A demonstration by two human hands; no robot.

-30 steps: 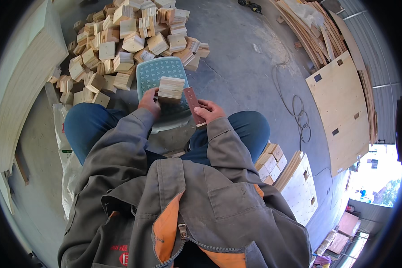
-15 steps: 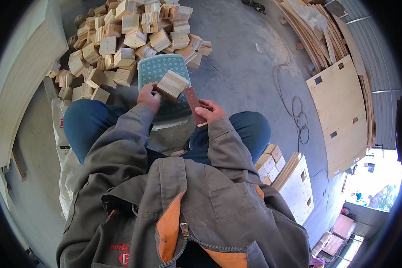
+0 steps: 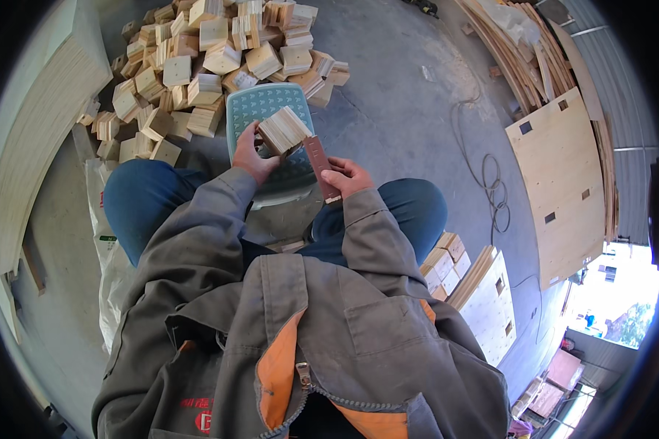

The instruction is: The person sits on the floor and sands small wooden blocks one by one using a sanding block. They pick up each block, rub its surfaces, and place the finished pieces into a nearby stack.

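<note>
My left hand [image 3: 255, 156] is closed on the near left side of a plywood block [image 3: 284, 130] with striped layered faces. The block is tilted over a pale teal plastic stool [image 3: 246, 110] with a patterned top. In my right hand [image 3: 349, 176] is a long reddish-brown sanding block [image 3: 318, 162], pale wood showing at its lower end. Its far end touches or nearly touches the plywood block's right edge; which of the two I cannot tell. Thumb and fingers grip it near the lower end.
Beyond the stool rises a loose heap of similar wood blocks [image 3: 176, 72]. More blocks [image 3: 448, 256] and plywood boards [image 3: 490, 307] stand by my right knee. A cable [image 3: 496, 197] lies coiled on the floor. Stacked sheets [image 3: 40, 124] stand at left, a large panel [image 3: 564, 190] at right.
My left hand has shifted its hold, its fingers now further round the plywood block. The block has turned slightly and moved a little right. The sanding block has also moved slightly right.
</note>
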